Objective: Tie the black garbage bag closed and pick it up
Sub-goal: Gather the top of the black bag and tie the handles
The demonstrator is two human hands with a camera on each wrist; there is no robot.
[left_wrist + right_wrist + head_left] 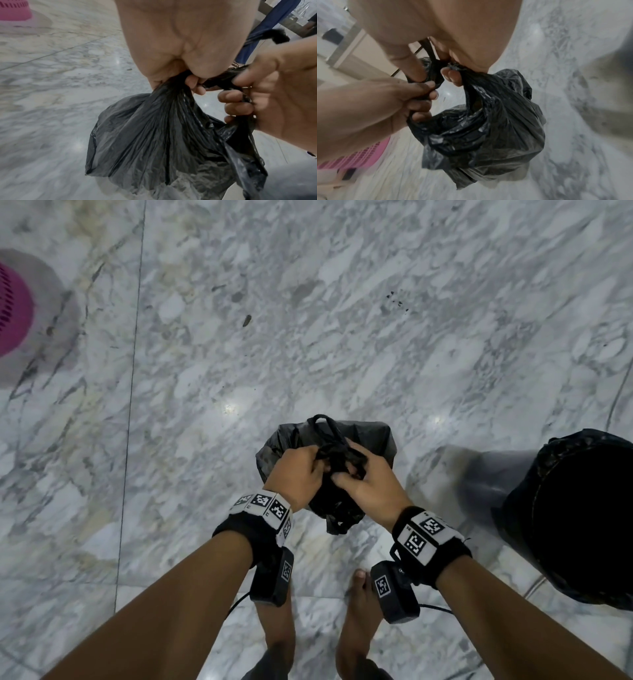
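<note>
Over the floor: black garbage bag (371,440) hangs between both hands above the marble floor (308,320); whether its bottom touches the floor I cannot tell.
Left grip: left hand (296,475) has fingers curled round one gathered side of the bag's neck, closed on the plastic.
Right grip: right hand (371,486) pinches the other twisted strand, fingers (238,108) curled round it.
Knot: strands (337,453) cross between the hands and a loop (320,421) stands up behind; it looks half-made and not yet pulled tight.
Step, as judged: tying is under way; the final lift comes after.
Risk, slipping: the thin, glossy film could slide out of a pinch if either hand eases, and the crossing would undo.
Risk, tearing: a hard pull on the stretched neck might rip it.
Risk, loose knot: lifting before it is tight could reopen the mouth.
Nearby: pink basket (13,309) far left, dark lined bin (582,525) at right, bare feet (358,611) below.
</note>
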